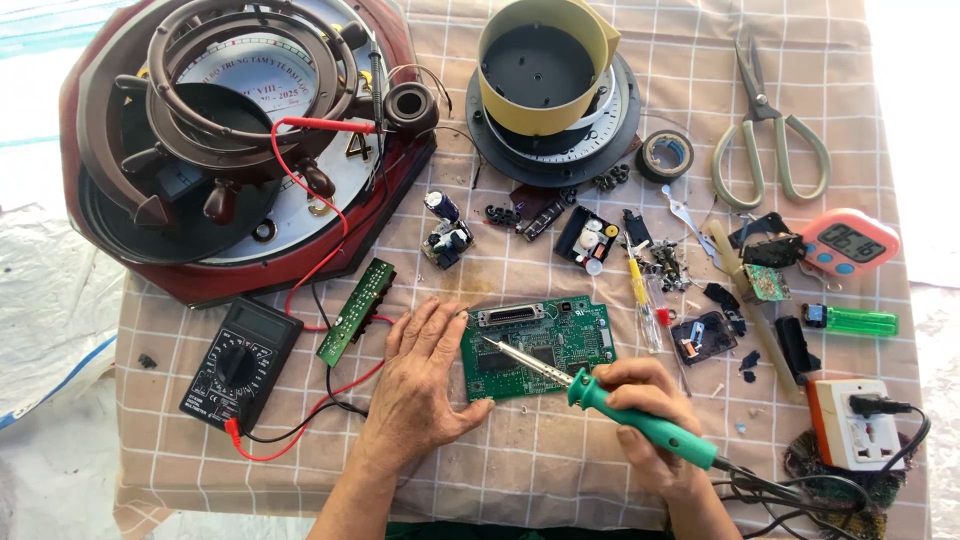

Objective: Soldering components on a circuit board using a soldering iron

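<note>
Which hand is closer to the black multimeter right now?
Left. The left hand lies flat just right of the multimeter, holding the green board's edge; the right hand sits farther right, gripping the soldering iron.

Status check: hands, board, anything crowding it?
Left hand flat, pinning green circuit board. Right hand grips soldering iron, tip on board. Small loose parts lie apart, right of board.

Bright, even daylight — sharp focus throughout, soft short shadows — with blown-out white glare along the right edge.
</note>
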